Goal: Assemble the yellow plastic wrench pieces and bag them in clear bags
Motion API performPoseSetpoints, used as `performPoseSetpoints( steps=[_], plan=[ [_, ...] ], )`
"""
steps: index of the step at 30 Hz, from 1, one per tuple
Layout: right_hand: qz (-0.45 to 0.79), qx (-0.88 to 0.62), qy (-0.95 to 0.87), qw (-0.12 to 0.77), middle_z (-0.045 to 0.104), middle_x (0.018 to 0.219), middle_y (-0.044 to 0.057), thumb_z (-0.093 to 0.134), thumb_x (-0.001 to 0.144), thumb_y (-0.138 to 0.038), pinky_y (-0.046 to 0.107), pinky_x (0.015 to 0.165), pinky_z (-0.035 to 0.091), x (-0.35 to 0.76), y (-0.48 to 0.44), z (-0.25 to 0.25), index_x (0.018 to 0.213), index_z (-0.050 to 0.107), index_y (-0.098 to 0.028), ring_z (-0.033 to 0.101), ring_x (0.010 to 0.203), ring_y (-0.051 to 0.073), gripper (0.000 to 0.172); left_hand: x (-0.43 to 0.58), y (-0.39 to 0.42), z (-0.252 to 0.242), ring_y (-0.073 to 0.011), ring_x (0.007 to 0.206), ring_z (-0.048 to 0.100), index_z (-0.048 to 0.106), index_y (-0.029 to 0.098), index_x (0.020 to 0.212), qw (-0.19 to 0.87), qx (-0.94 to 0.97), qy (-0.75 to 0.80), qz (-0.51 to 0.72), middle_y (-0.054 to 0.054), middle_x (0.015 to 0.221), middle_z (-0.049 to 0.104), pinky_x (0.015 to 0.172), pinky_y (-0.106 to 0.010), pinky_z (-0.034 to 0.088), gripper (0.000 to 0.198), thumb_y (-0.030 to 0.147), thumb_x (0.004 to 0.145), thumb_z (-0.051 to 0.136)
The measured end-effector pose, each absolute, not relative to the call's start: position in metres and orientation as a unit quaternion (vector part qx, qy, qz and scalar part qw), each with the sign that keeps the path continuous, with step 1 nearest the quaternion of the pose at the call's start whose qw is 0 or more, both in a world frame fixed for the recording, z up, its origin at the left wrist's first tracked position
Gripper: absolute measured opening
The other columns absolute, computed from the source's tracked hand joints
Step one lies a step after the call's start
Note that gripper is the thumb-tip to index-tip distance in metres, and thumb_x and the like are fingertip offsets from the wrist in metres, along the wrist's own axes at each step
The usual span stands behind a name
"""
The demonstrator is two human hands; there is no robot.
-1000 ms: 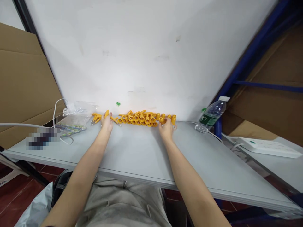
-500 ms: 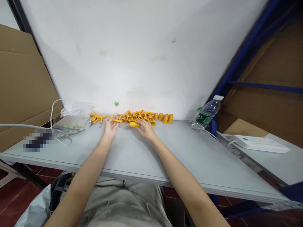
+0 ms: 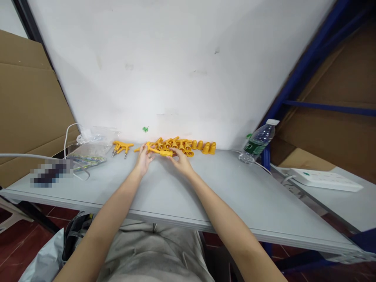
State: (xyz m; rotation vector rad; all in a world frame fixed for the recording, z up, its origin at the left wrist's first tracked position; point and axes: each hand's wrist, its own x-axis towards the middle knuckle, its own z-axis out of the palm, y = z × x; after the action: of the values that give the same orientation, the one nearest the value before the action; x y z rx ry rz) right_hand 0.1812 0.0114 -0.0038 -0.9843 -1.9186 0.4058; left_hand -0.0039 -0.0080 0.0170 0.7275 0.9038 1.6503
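My left hand (image 3: pixel 143 159) is closed around the yellow Y-shaped handle of a corkscrew (image 3: pixel 150 148). My right hand (image 3: pixel 181 161) pinches a yellow tapered cap (image 3: pixel 166 153). The corkscrew's shaft and the cap lie in line and meet; how deep the metal spiral sits inside cannot be made out. Just behind the hands lies a row of yellow corkscrews with flared caps on them (image 3: pixel 175 144). Left of my left hand are loose corkscrews (image 3: pixel 123 146) with bare metal spirals. To the right, several loose yellow caps (image 3: pixel 206 147) stand upright.
A clear plastic bag (image 3: pixel 91 152) and white cables lie on the left of the grey table (image 3: pixel 176 196). A water bottle (image 3: pixel 258 141) leans at the right, near a blue frame. Beyond it is a white power strip (image 3: pixel 323 179). A white wall backs the table.
My left hand has brought the corkscrew rightward to the cap. The metal spiral that showed between them is now mostly hidden. My right hand has stayed nearly in place.
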Motion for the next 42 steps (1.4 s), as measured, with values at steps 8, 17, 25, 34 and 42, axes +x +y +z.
performPoseSetpoints(
  steps=[8,17,25,34,42],
  plan=[
    [0.242,-0.428,-0.708,0.507,0.070,0.106,0.010,0.063,0.079,-0.042,0.039,0.086,0.052,0.191,0.026,-0.010,0.114,0.064,-0.017,0.067,0.089,0.021,0.042,-0.006,-0.012,0.014,-0.0240,0.116,0.058,0.069,0.023,0.106,0.338,0.482,0.471,0.657,-0.008,0.115,0.067,0.105,-0.034,0.042,0.035,0.012,0.073,0.071],
    [0.264,-0.411,-0.695,0.528,0.070,0.111,0.012,0.065,0.077,-0.054,0.042,0.088,0.052,0.196,0.032,-0.017,0.115,0.066,-0.019,0.066,0.093,0.024,0.052,-0.011,-0.016,0.015,-0.0201,0.082,0.064,0.066,0.017,0.122,0.172,0.638,0.605,0.444,-0.006,0.092,0.073,0.090,-0.035,0.048,0.039,0.019,0.083,0.058],
    [0.254,-0.409,-0.702,0.525,0.066,0.121,0.014,0.063,0.077,-0.059,0.045,0.091,0.051,0.199,0.035,-0.016,0.119,0.064,-0.019,0.066,0.096,0.026,0.058,-0.015,-0.005,0.003,-0.0120,0.055,0.056,0.066,0.016,0.120,0.243,0.642,0.578,0.441,-0.001,0.072,0.066,0.062,-0.025,0.049,0.039,0.021,0.085,0.048],
    [0.288,-0.427,-0.697,0.499,0.070,0.085,0.009,0.059,0.076,-0.066,0.039,0.077,0.052,0.198,0.028,-0.012,0.113,0.066,-0.015,0.065,0.077,0.023,0.063,-0.014,-0.012,0.007,-0.0132,0.046,0.054,0.062,0.018,0.114,0.207,0.667,0.580,0.420,0.005,0.056,0.054,0.059,-0.026,0.046,0.034,0.019,0.081,0.053],
    [0.336,-0.370,-0.737,0.455,0.067,0.081,0.005,0.065,0.072,-0.063,0.036,0.072,0.052,0.203,0.017,0.008,0.113,0.064,-0.017,0.062,0.070,0.019,0.062,-0.014,-0.018,0.013,-0.0123,0.040,0.049,0.061,0.021,0.107,0.164,0.658,0.576,0.457,0.009,0.050,0.046,0.056,-0.025,0.043,0.028,0.018,0.081,0.051]
  ],
)
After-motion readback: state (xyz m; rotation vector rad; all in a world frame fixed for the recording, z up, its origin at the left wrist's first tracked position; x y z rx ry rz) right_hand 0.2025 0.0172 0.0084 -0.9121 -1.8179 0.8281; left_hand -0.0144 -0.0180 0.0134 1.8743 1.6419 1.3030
